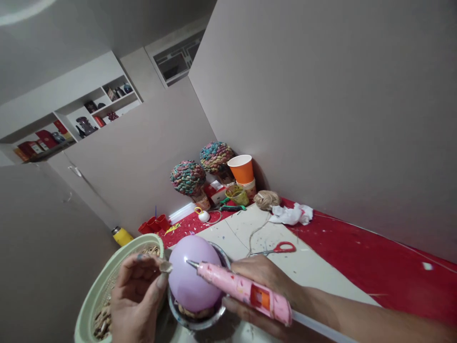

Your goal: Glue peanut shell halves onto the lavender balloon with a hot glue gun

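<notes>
A lilac balloon (193, 274) sits in a grey bowl (194, 325), with a band of tan shells visible under its lower edge. My right hand (264, 281) is wrapped round a pink hot glue gun (246, 288), whose metal nozzle points at the balloon's front. From the gun's back end sticks a long translucent glue stick (317, 326). Between thumb and fingers, my left hand (137, 293) pinches a small pale nut shell (165, 267) close to the balloon's left side. Beside that hand, a light green basket (85, 305) holds many shells (103, 321).
Red-handled scissors (283, 247), a twine ball (267, 200) and crumpled tissue (293, 214) lie on the table. Behind stand two colourful shell-covered balls (188, 177) on bases, an orange paper cup (242, 170), red cups (153, 224) and a yellow bottle (122, 236). Walls enclose the table.
</notes>
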A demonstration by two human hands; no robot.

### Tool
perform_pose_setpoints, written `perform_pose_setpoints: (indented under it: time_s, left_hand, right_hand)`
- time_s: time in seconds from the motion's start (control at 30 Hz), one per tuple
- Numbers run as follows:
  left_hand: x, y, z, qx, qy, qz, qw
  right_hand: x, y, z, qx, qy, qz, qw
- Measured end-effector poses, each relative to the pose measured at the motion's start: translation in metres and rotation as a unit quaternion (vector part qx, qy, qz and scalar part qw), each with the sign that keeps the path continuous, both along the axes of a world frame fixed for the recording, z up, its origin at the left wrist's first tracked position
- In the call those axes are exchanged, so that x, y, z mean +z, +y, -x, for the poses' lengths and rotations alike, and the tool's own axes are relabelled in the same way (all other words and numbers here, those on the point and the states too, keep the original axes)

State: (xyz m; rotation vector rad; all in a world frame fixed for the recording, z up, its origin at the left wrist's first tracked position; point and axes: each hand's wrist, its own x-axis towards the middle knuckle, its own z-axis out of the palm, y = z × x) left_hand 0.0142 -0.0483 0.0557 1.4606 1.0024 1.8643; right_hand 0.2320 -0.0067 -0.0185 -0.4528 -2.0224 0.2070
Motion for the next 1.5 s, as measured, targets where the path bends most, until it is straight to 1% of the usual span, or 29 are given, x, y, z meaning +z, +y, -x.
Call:
perform_pose_setpoints:
  time_s: [0.03, 0.1, 0.17, 0.2, 0.27, 0.37, 0.47, 0.53, 0.6, 0.67, 0.73, 0.77, 0.8, 0.83, 0.87, 0.93, 1.0, 1.07, 1.13, 1.23, 1.3, 1.37, 1.43, 1.5]
  left_hand:
    - [0.003, -0.002, 0.001, 0.002, -0.007, -0.001, 1.000]
    - [0.009, -0.006, 0.002, 0.010, -0.026, 0.003, 1.000]
    - [0.014, -0.010, 0.004, 0.013, -0.041, -0.003, 0.999]
    - [0.016, -0.011, 0.006, 0.010, -0.045, -0.015, 0.999]
    - [0.020, -0.014, 0.009, -0.001, -0.043, -0.044, 0.998]
    - [0.027, -0.017, 0.014, -0.019, -0.043, -0.079, 0.996]
    - [0.034, -0.021, 0.019, -0.029, -0.047, -0.104, 0.993]
    - [0.037, -0.022, 0.023, -0.030, -0.054, -0.109, 0.992]
    - [0.039, -0.022, 0.026, -0.039, -0.060, -0.103, 0.992]
    - [0.040, -0.021, 0.030, -0.057, -0.063, -0.099, 0.991]
    - [0.040, -0.020, 0.034, -0.072, -0.068, -0.104, 0.990]
    - [0.040, -0.019, 0.036, -0.078, -0.069, -0.108, 0.989]
    - [0.040, -0.019, 0.037, -0.082, -0.071, -0.109, 0.988]
    - [0.041, -0.018, 0.038, -0.085, -0.074, -0.110, 0.988]
    - [0.041, -0.018, 0.039, -0.087, -0.076, -0.109, 0.987]
    - [0.041, -0.019, 0.040, -0.091, -0.080, -0.110, 0.987]
    - [0.042, -0.019, 0.040, -0.093, -0.085, -0.109, 0.986]
    - [0.042, -0.018, 0.040, -0.092, -0.090, -0.110, 0.986]
    - [0.042, -0.016, 0.041, -0.085, -0.093, -0.108, 0.986]
    - [0.040, -0.010, 0.044, -0.075, -0.093, -0.099, 0.988]
    - [0.038, -0.006, 0.044, -0.076, -0.094, -0.088, 0.989]
    - [0.036, -0.003, 0.043, -0.072, -0.093, -0.073, 0.990]
    - [0.034, -0.001, 0.042, -0.064, -0.088, -0.054, 0.993]
    - [0.033, 0.001, 0.040, -0.058, -0.079, -0.040, 0.994]
  right_hand:
    - [0.002, 0.003, -0.003, -0.017, -0.004, 0.012, 1.000]
    - [0.006, 0.012, -0.011, -0.081, -0.042, 0.065, 0.994]
    - [0.009, 0.024, -0.022, -0.174, -0.096, 0.122, 0.972]
    - [0.009, 0.030, -0.028, -0.196, -0.121, 0.138, 0.963]
    - [0.007, 0.043, -0.041, -0.233, -0.177, 0.162, 0.942]
    - [-0.002, 0.058, -0.058, -0.284, -0.266, 0.203, 0.899]
    - [-0.012, 0.069, -0.071, -0.296, -0.350, 0.233, 0.858]
    - [-0.014, 0.072, -0.077, -0.281, -0.399, 0.246, 0.837]
    - [-0.008, 0.073, -0.080, -0.261, -0.436, 0.247, 0.825]
    - [0.008, 0.069, -0.074, -0.250, -0.451, 0.226, 0.826]
    - [0.030, 0.060, -0.058, -0.235, -0.441, 0.180, 0.847]
    - [0.042, 0.054, -0.045, -0.211, -0.432, 0.149, 0.864]
    - [0.054, 0.048, -0.031, -0.158, -0.412, 0.110, 0.891]
    - [0.064, 0.043, -0.015, -0.099, -0.400, 0.074, 0.908]
    - [0.073, 0.038, 0.001, -0.046, -0.397, 0.039, 0.916]
    - [0.084, 0.033, 0.030, 0.025, -0.436, -0.005, 0.900]
    - [0.086, 0.036, 0.052, 0.065, -0.489, -0.016, 0.870]
    - [0.083, 0.044, 0.064, 0.087, -0.527, -0.012, 0.845]
    - [0.077, 0.053, 0.070, 0.101, -0.547, -0.006, 0.831]
    - [0.072, 0.063, 0.072, 0.111, -0.561, 0.001, 0.820]
    - [0.071, 0.068, 0.070, 0.115, -0.558, 0.004, 0.822]
    - [0.072, 0.072, 0.066, 0.119, -0.539, 0.010, 0.834]
    - [0.072, 0.079, 0.058, 0.122, -0.498, 0.030, 0.858]
    - [0.068, 0.089, 0.047, 0.128, -0.438, 0.067, 0.887]
